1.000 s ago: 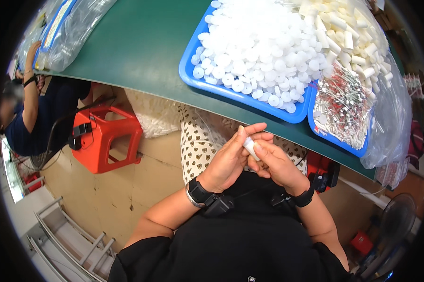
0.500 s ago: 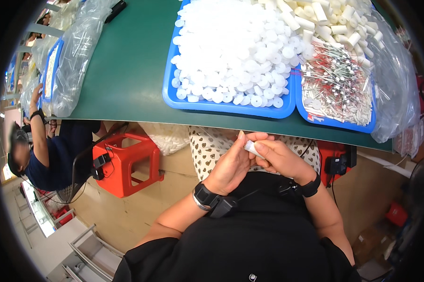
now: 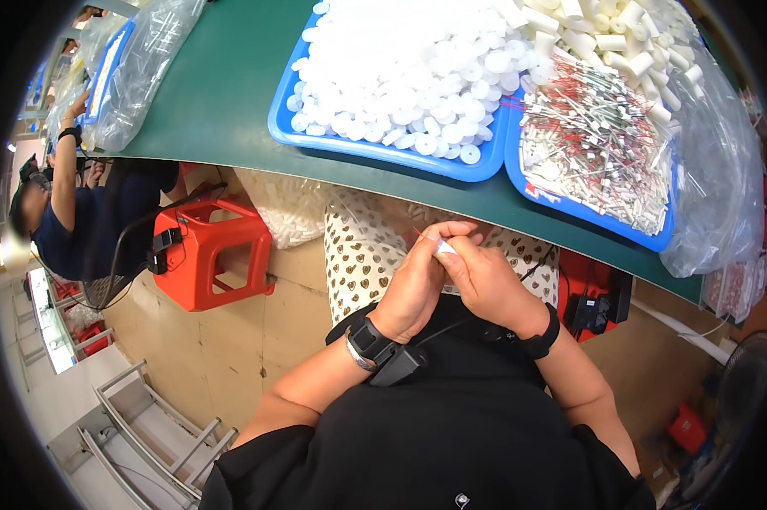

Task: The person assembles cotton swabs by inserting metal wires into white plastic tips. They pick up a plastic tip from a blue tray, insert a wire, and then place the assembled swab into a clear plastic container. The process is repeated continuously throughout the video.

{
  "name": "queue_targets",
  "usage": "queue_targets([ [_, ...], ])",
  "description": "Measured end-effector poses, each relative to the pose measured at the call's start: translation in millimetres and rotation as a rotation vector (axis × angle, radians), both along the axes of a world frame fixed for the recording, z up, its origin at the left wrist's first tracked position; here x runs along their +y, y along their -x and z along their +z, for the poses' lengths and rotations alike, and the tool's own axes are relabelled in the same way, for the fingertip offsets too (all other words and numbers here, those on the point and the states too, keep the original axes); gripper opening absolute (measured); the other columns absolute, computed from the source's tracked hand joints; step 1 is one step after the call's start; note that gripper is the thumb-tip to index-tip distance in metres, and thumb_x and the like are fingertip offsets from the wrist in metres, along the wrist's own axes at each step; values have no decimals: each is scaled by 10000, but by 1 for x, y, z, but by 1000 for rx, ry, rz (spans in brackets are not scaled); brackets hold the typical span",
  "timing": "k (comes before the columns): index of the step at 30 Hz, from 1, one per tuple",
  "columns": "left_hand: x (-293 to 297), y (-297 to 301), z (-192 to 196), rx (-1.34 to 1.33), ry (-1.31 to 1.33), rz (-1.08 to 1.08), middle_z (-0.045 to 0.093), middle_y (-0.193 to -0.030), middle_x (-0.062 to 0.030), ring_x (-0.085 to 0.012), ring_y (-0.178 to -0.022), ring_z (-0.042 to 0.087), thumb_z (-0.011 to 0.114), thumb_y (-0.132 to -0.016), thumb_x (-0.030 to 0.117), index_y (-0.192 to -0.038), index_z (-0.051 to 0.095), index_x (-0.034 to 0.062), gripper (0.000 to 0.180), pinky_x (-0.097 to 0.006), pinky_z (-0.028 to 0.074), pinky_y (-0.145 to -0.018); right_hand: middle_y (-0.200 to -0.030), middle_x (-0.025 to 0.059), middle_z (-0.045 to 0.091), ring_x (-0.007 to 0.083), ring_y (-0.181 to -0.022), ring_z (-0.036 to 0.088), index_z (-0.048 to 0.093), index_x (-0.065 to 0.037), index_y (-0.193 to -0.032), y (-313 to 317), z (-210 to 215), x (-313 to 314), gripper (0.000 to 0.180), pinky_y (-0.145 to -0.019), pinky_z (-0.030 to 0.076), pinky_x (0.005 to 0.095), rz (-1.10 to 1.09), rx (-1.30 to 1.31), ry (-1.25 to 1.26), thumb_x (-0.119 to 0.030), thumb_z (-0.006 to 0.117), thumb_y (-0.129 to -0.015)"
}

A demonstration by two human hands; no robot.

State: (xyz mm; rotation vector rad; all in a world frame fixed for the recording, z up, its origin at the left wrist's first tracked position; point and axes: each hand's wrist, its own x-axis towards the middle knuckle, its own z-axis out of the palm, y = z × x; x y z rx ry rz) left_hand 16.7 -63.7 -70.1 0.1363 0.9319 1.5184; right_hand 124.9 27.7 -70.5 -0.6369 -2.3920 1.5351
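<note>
Over my lap, in front of the table edge, my two hands meet with their fingers closed together. Between them a small white cylinder-like piece [image 3: 444, 247] shows, mostly covered by fingers. My right hand [image 3: 495, 287] pinches it under the thumb. A short bit of thin red wire [image 3: 416, 231] sticks up at the fingertips of my left hand [image 3: 410, 287], which is closed beside the piece. Whether wire and piece are joined is hidden. Ahead, a blue tray [image 3: 383, 157] is heaped with white translucent discs [image 3: 426, 102]. Right of it, another blue tray [image 3: 600, 223] carries wired white parts [image 3: 591, 127].
Cream foam-like cylinders [image 3: 608, 38] pile up behind the right tray, beside a clear plastic bag [image 3: 719, 170]. A red stool [image 3: 209, 259] stands on the floor at left, near a seated co-worker [image 3: 86, 212]. The green table [image 3: 205, 102] runs across the front.
My hands have drawn closer together, and the white piece is now more covered. A red wire tip now shows at my left fingers. The whole view has shifted slightly.
</note>
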Motion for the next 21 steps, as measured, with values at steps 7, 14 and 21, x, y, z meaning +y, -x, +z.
queue_targets([
  [7, 10, -5, 4, -116, 47, -11, 549, -1317, -147, -244, -1264, 507, 279, -1057, 428, -1295, 492, 19, 519, -384, 395, -1068, -759, 180, 646, 382, -685, 631, 578, -14, -985, -16, 2, 10, 205, -581, 474, 438, -20, 79, 78, -209, 519, -999],
  [14, 7, -22, 0, 23, 14, -50, 532, -1319, -135, -242, -1237, 522, 301, -1054, 441, -1280, 503, 19, 520, -378, 442, -1016, -675, 8, 523, 106, -540, 470, 567, -19, -933, -24, -13, 10, 282, -488, 385, 265, -44, 100, 849, -271, 485, -1032],
  [21, 5, -14, -7, -67, 270, -99, 550, -1273, -99, -201, -1192, 515, 393, -1023, 495, -1309, 490, 41, 545, -413, 400, -1022, -737, -4, 569, 54, -566, 476, 579, -3, -1123, -23, -27, 13, 299, -516, 393, 217, -80, 38, 724, -275, 560, -1001],
])
